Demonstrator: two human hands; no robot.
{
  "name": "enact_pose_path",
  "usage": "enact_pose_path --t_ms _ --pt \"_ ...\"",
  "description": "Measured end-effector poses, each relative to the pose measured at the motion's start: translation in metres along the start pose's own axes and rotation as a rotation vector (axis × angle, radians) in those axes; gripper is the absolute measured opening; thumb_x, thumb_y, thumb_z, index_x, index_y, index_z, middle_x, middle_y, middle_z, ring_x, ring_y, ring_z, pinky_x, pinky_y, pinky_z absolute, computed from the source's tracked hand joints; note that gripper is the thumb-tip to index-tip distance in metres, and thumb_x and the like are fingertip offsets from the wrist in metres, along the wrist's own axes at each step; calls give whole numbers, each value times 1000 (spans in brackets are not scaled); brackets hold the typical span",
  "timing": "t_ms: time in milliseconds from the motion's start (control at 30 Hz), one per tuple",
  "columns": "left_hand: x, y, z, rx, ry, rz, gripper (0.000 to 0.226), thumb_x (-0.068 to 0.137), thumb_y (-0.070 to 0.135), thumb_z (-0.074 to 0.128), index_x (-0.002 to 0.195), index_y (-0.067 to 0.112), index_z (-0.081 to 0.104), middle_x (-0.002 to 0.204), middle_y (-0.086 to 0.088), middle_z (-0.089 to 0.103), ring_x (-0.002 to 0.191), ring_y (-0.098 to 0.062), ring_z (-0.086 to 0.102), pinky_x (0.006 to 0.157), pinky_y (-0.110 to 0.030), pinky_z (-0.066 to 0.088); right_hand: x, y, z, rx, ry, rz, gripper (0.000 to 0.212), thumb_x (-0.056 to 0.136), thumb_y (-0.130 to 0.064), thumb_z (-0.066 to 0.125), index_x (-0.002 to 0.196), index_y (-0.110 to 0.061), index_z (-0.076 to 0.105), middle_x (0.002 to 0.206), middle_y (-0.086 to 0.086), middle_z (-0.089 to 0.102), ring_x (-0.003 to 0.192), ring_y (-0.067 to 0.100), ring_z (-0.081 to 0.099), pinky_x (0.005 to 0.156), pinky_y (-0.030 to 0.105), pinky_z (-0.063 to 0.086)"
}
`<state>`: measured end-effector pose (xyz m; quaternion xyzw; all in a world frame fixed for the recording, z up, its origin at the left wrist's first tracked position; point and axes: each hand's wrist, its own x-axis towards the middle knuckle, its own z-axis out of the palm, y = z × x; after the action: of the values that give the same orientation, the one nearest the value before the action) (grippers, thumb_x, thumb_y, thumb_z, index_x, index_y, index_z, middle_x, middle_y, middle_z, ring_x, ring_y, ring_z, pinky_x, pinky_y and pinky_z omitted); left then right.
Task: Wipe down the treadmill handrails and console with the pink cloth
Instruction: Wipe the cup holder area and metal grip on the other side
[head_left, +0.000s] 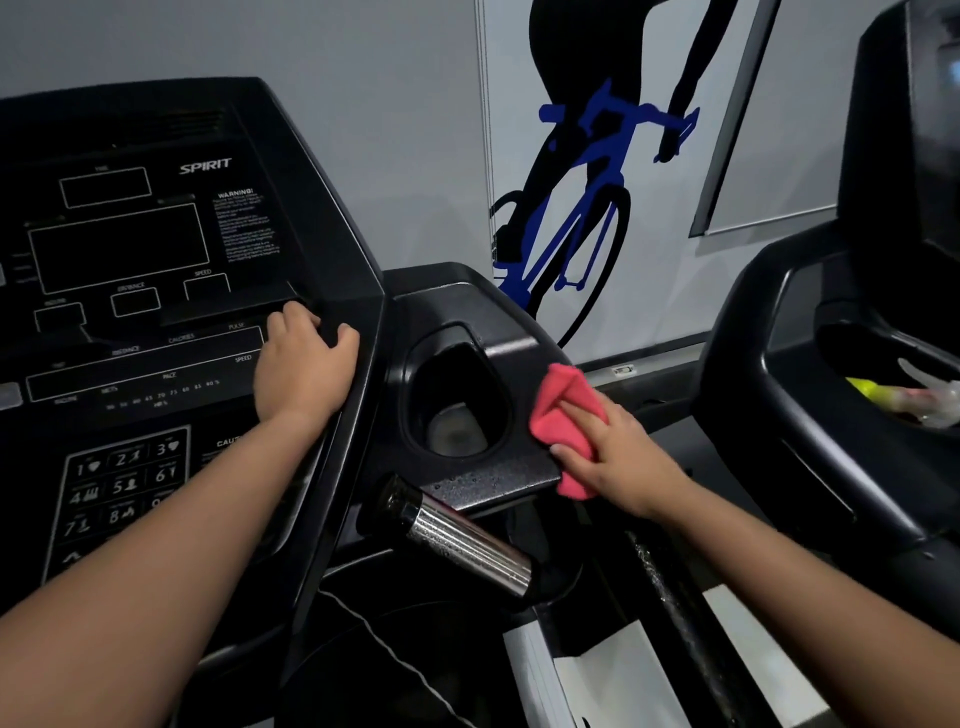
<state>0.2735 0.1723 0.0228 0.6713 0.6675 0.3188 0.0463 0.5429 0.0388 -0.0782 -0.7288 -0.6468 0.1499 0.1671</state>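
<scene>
Down low, a pale foot rail (639, 670) sits under the right forearm, and beside it a dark handrail (670, 597) runs beneath the wrist, glistening with droplets and, by the look of it, not yet wiped. Just short of the right hand (618, 462), on its thumb side, a chrome pulse grip (467, 540) juts toward us, beaded wet as well. Now the action: the right hand holds the pink cloth (563, 410), bunched under palm and fingers with the thumb pinning its near edge. It presses the cloth onto the outer corner of the speckled side tray (493, 478), and one fold hangs over the rim below the hand. That flat, weighted hold looks right for dragging moisture off a textured surface. Beyond the thumb lies the cup holder (457, 374), deep and dark, and I'd judge it the awkward spot to come. Across from it, the left hand (301, 364) grips the right edge of the console (156, 260), fingers curled over the ledge. That's a bracing hold, steadying the body while the other arm works. It carries no cloth; the cloth is well off to its little-finger side. The keypad (119, 488) sits below that wrist and the display panels beyond the knuckles. Farther back there's a grey wall (363, 104) with a blue cyclist graphic (587, 208). Out past the right hand a neighbouring treadmill (779, 389) has what looks like a spray bottle (930, 395) lying in its tray.
</scene>
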Motion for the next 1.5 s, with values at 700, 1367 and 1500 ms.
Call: enact_pose_path --t_ms 700,1367,1500 --pt "8 -1 6 -10 -22 43 38 91 40 47 110 7 41 113 -10 45 82 -24 43 68 -37 32 133 -62 -13 -125 120 218 91 83 -77 27 151 -20 7 146 24 25 118 47 45 97 55 39" --pt "11 -4 2 -48 -38 31 34 91 42 51 103 12 38 106 -3 42 86 -28 50 68 -35 36 163 -123 7 -631 200 -420 70 97 -55 20 151 -17 -3 157 18 -3 142 43 -10 110 60 -9" --pt "9 -7 2 -57 -46 23 33 91 42 50 103 14 39 105 2 39 83 -23 48 68 -34 35 155 -86 -1 -654 116 -418 61 99 -51 24 151 -29 1 157 10 -17 142 39 -17 111 57 -11"
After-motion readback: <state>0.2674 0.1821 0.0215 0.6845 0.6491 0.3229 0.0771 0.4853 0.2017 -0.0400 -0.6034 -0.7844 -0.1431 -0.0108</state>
